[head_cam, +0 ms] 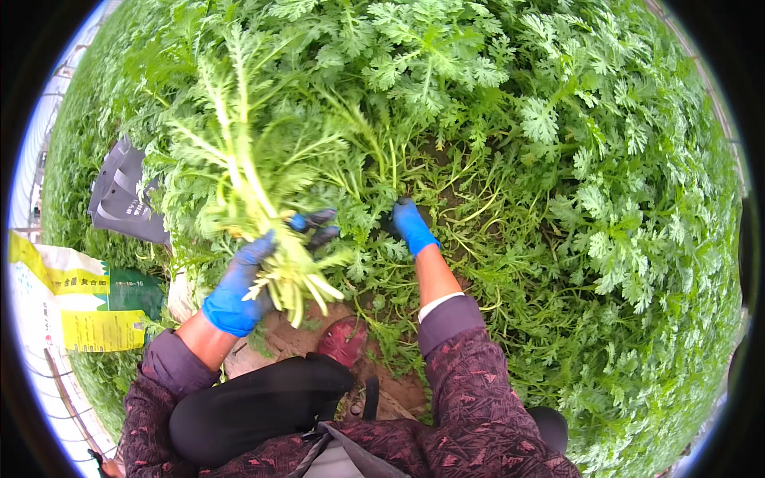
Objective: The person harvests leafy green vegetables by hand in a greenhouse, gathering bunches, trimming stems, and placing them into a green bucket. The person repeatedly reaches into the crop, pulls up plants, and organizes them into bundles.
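My left hand (254, 278), in a blue glove with dark fingers, holds a bunch of leafy green stems (248, 173). The cut-looking pale stem ends point down towards me, and the feathery leaves spread up and to the left. My right hand (412, 224), gloved the same way, reaches low among the standing chrysanthemum-like greens (427, 54), beside the base of some upright stems (392, 158). Its fingertips are hidden by leaves and shadow, so I cannot tell whether it grips a stem or a tool.
Dense greens surround me, with low, sparser stems (478, 209) right of my right hand. A grey bag (128, 194) with handles and a printed white, yellow and green sack (89, 299) lie at the left. My red shoe (343, 340) rests on brown soil below my hands.
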A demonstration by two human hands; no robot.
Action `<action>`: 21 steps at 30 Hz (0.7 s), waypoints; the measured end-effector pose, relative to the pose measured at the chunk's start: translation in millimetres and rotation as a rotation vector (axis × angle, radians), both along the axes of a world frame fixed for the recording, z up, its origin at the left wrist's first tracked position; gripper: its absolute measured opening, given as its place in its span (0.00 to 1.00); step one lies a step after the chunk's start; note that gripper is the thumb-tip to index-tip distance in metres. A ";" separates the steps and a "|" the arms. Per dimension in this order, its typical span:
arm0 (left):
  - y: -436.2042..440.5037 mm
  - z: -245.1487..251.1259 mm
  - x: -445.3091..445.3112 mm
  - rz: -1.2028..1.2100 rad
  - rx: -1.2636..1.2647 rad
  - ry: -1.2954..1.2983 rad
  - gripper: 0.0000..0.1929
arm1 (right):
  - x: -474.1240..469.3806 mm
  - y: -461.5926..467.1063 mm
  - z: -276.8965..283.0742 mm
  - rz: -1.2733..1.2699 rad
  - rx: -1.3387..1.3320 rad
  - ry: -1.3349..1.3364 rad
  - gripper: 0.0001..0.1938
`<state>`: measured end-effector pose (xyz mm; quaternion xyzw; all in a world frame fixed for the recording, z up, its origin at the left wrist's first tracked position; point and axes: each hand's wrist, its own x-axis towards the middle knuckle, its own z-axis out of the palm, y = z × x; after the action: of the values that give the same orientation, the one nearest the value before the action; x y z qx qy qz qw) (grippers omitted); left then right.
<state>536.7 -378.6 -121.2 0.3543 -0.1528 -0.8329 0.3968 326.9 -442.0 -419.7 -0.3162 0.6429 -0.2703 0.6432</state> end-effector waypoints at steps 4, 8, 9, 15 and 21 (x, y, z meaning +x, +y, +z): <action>6.5 -20.8 -28.0 -0.125 0.293 -0.373 0.17 | -20.2 20.8 24.3 -0.326 0.046 -0.445 0.12; -22.4 -46.8 -26.4 0.069 0.268 -0.432 0.14 | -6.1 23.9 28.3 0.423 0.010 0.065 0.19; -32.8 -49.7 -17.8 0.119 0.254 -0.429 0.14 | -2.4 20.3 27.6 0.402 -0.071 0.005 0.20; -52.2 -48.0 29.1 0.394 0.213 -0.484 0.12 | -14.7 -18.3 29.8 -0.256 -0.023 -0.204 0.18; -52.5 -38.9 27.5 0.382 0.273 -0.460 0.13 | -24.7 13.4 16.4 -0.015 -0.063 -0.035 0.17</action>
<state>564.2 -431.2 -160.1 0.6052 -0.0562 -0.6543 0.4500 302.2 -428.6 -403.3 -0.3265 0.6250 -0.3006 0.6422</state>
